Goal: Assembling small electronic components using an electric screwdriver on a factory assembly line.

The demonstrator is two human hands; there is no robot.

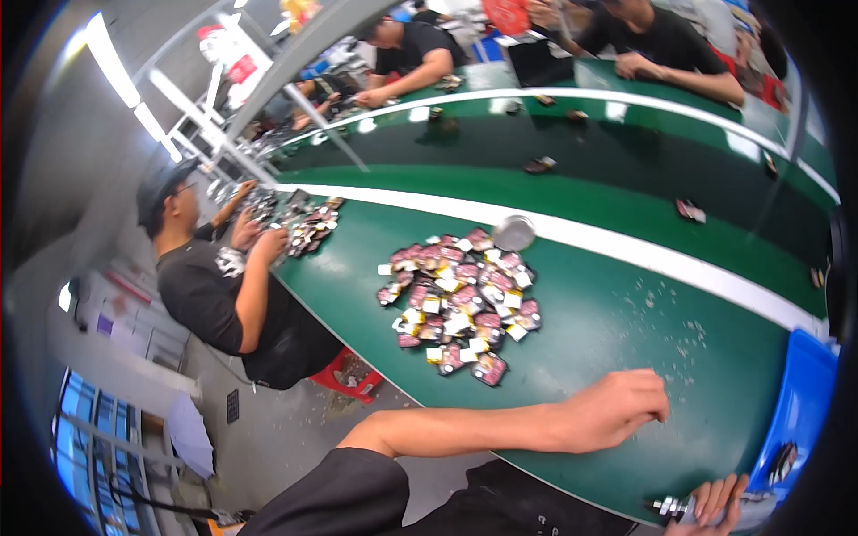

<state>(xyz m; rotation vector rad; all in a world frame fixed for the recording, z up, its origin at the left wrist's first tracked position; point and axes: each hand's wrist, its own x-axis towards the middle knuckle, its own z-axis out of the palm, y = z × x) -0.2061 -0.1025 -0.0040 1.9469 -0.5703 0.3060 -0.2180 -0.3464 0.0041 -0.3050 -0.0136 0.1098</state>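
My left hand (612, 413) is over the green tabletop, its fingers curled closed. Whatever they may hold is hidden. At the lower right, beside a blue bin (790, 397), the fingers of my right hand (715, 505) are wrapped round a grey, roughly cylindrical thing (758, 509). Its kind is not clear. A shiny black-and-silver bit shows just left of those fingers. Left of my left hand lies a loose pile of small dark packs (465, 290) with reddish faces and white and yellow tabs. A round metal lid or dish (514, 234) touches the pile's far edge.
Small clear bits (666, 313) are scattered on the green table (581, 330). Beyond a white rail runs a dark conveyor belt (617, 165) carrying a few packs. A co-worker (219, 277) sits at the left by another pile; more people work across the belt. A red stool (349, 375) stands at the left.
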